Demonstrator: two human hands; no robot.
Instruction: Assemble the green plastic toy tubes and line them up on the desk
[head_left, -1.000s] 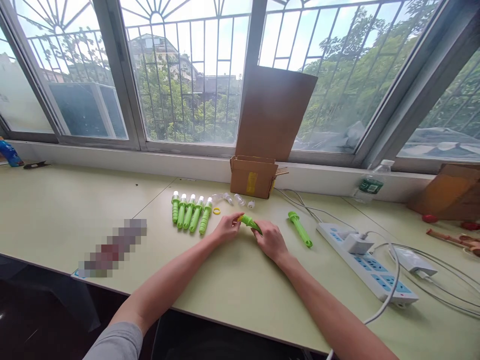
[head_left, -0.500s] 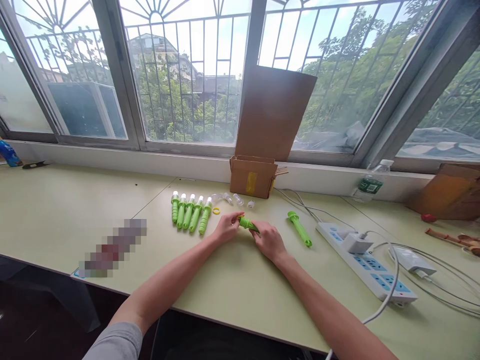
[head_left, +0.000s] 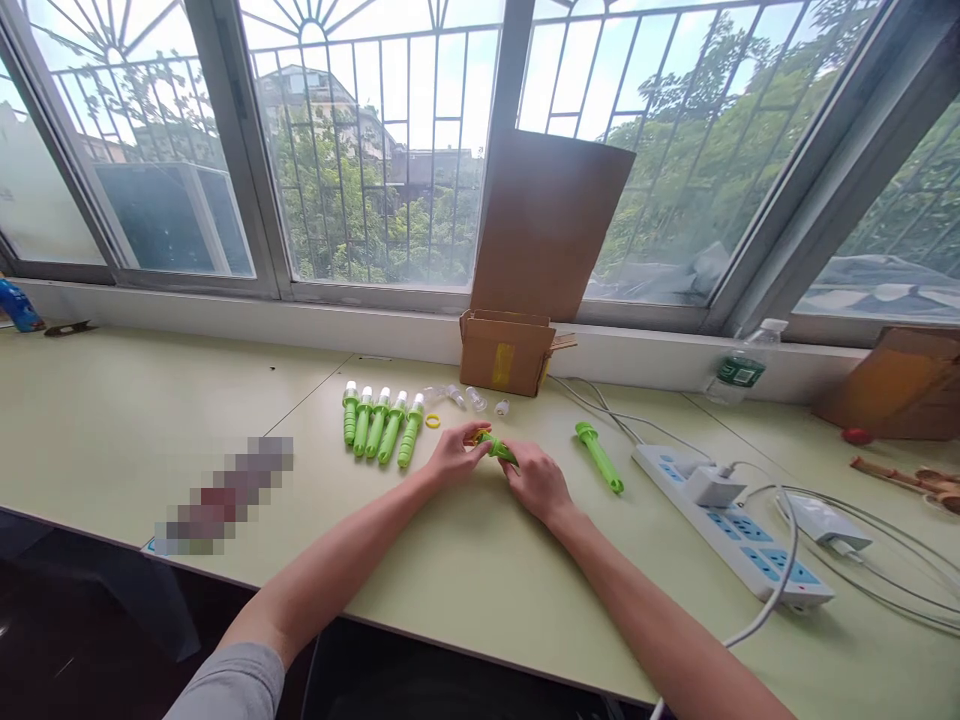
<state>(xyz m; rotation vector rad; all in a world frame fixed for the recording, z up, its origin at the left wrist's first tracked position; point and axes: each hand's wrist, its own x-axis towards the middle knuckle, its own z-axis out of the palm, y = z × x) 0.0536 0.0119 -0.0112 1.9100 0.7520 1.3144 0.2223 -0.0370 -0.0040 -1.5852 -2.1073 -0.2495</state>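
Observation:
Between my hands lies a green ridged plastic tube (head_left: 498,448), held slanting just above the table. My right hand (head_left: 541,482) is closed round its lower end. With thumb and fingers, my left hand (head_left: 454,453) pinches a yellow ring (head_left: 482,435) at the tube's other end; the fingers partly hide it. Left of my hands stands a row of several green tubes with clear, white-tipped tops (head_left: 381,425). A second yellow ring (head_left: 433,421) lies beside that row, near some small clear plastic pieces (head_left: 475,399). To the right rests another green tube (head_left: 599,458) without a clear top.
An open cardboard box (head_left: 504,352) stands against the window sill. On the right are a white power strip (head_left: 735,530) with cables, a plastic bottle (head_left: 742,365) and a wooden object (head_left: 904,478). A blurred patch (head_left: 225,500) covers something at the left table edge.
My left fingers have shifted slightly over the tube's end, and the yellow ring sits closer against the green tube. My right hand has barely moved.

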